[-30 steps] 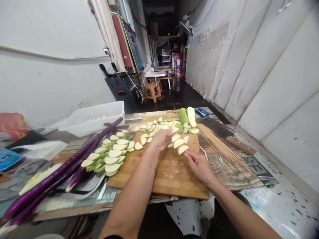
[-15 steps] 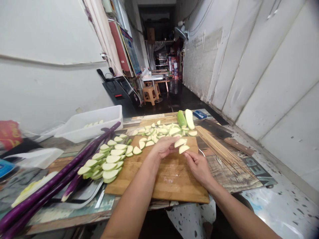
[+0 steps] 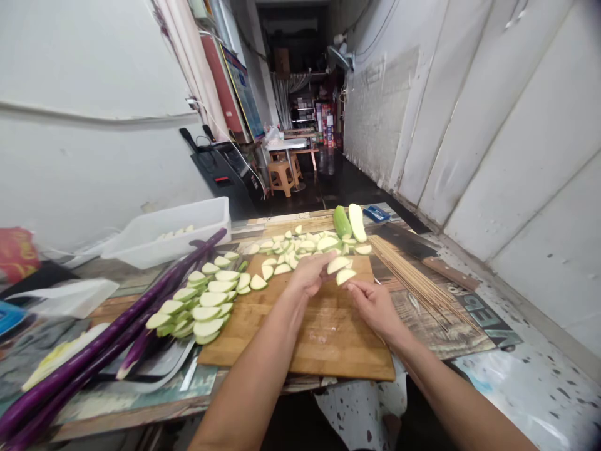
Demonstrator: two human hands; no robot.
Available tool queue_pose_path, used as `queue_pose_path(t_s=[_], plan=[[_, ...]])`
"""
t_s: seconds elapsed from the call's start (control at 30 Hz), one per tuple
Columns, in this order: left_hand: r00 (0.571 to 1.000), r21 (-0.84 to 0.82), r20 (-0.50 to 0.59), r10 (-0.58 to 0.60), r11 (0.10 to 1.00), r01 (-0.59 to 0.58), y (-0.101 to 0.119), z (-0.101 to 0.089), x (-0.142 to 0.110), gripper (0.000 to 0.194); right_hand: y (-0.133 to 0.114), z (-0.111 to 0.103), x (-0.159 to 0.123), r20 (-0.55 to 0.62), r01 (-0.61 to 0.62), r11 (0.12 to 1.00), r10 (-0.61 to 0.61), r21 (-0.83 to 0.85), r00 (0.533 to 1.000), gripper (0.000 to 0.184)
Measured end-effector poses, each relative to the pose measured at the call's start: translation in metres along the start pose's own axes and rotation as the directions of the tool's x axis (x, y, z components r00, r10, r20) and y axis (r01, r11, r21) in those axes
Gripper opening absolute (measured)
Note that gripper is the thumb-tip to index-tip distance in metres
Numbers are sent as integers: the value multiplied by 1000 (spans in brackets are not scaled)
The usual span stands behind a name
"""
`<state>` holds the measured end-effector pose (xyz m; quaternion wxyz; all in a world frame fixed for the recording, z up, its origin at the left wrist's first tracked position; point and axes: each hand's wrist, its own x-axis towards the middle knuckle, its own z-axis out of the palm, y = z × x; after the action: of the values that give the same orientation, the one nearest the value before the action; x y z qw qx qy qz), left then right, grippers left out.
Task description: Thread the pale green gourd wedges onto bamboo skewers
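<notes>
Above the wooden cutting board [image 3: 328, 341], my left hand [image 3: 313, 273] is closed on a few pale, half-moon, green-skinned vegetable slices [image 3: 339, 265]. The thumb and fingers of my right hand [image 3: 373, 305] are pinched at the lower edge of the nearest slice [image 3: 346, 276]. What lies between those fingertips is too small to make out. Left of my hands, more cut slices [image 3: 207, 313] lie in overlapping rows. Smaller pieces [image 3: 307, 244] are scattered along the board's far side. A bundle of thin bamboo skewers [image 3: 408, 275] rests to the right.
Long purple eggplants [image 3: 122, 326] lie at the left, before a white plastic bin [image 3: 173, 225]. A halved green vegetable [image 3: 357, 223] stands at the back. A cleaver with a wooden handle [image 3: 451, 274] is beyond the skewers, near a blue packet [image 3: 377, 214].
Both hands have shifted only slightly, with the slices still held above the board. The nearest slice sits a little higher. The view has moved slightly.
</notes>
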<state>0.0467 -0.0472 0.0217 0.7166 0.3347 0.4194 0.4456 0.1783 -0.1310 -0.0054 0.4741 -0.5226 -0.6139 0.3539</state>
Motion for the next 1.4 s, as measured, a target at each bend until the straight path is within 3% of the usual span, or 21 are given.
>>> queue_pose_path(t_s=[0.1, 0.17, 0.23, 0.3, 0.37, 0.43, 0.47, 0.53, 0.6, 0.67, 0.73, 0.8, 0.87, 0.93, 1.13, 1.3, 1.4], plan=[[1000, 0, -24, 18, 1000, -18, -1, 2, -1, 19, 1, 3, -3, -51, 193, 908, -227, -372, 972, 30], [999, 7, -34, 32, 999, -31, -1, 3, -1, 18, 0, 3, -3, -47, 208, 883, -250, -420, 967, 29], [999, 6, -29, 31, 1000, -30, -2, 2, 0, 18, -3, 3, -3, -50, 142, 954, -161, -263, 986, 28], [1000, -18, -8, 17, 1000, -17, -2, 1, 1, 20, -6, 1, -1, 15, -36, 998, 36, 49, 999, 29], [1000, -52, 15, 2, 999, -1, -2, 0, 2, 23, -7, 0, 1, 140, -233, 922, 198, 308, 970, 32], [1000, -69, 21, -4, 998, 6, -1, 0, 3, 23, -6, 1, 1, 150, -261, 895, 221, 361, 964, 34], [1000, -71, 14, -5, 997, 6, -1, 0, 2, 23, -5, 2, 0, 94, -193, 936, 172, 296, 981, 32], [1000, -63, -17, 1, 998, -3, -1, 2, 1, 20, -1, 3, -1, -38, 15, 1000, -15, -3, 999, 30], [999, -47, -53, 13, 999, -15, -1, 4, 1, 18, 2, 5, -3, -74, 164, 928, -200, -334, 977, 29], [997, -29, -74, 24, 999, -27, -1, 4, 0, 17, 3, 6, -4, -62, 202, 857, -261, -473, 963, 28], [997, -22, -74, 32, 999, -34, -1, 3, 1, 17, 0, 6, -4, -64, 175, 907, -215, -384, 975, 28], [997, -36, -68, 21, 999, -23, -1, 2, 2, 17, -3, 5, -4, -53, 46, 991, -53, -123, 997, 30], [998, -64, -58, -25, 998, 22, -1, 1, 3, 16, -5, 5, -4, -3, -134, 981, 136, 137, 991, 34], [996, -85, -40, -75, 994, 71, -1, 1, 4, 15, -5, 5, -4, 11, -195, 954, 198, 226, 980, 35], [985, -69, 129, -118, 989, 128, -4, 0, 3, 29, 5, 4, 0, -127, 60, 997, -64, -40, 990, 29], [952, 45, 240, -190, 982, 184, -4, -1, -1, 26, 6, 5, 2, -140, 86, 993, -96, -75, 985, 29], [952, 63, 228, -203, 979, 194, -5, 1, -3, 23, 6, 6, 2, -131, 99, 990, -111, -97, 985, 29]])
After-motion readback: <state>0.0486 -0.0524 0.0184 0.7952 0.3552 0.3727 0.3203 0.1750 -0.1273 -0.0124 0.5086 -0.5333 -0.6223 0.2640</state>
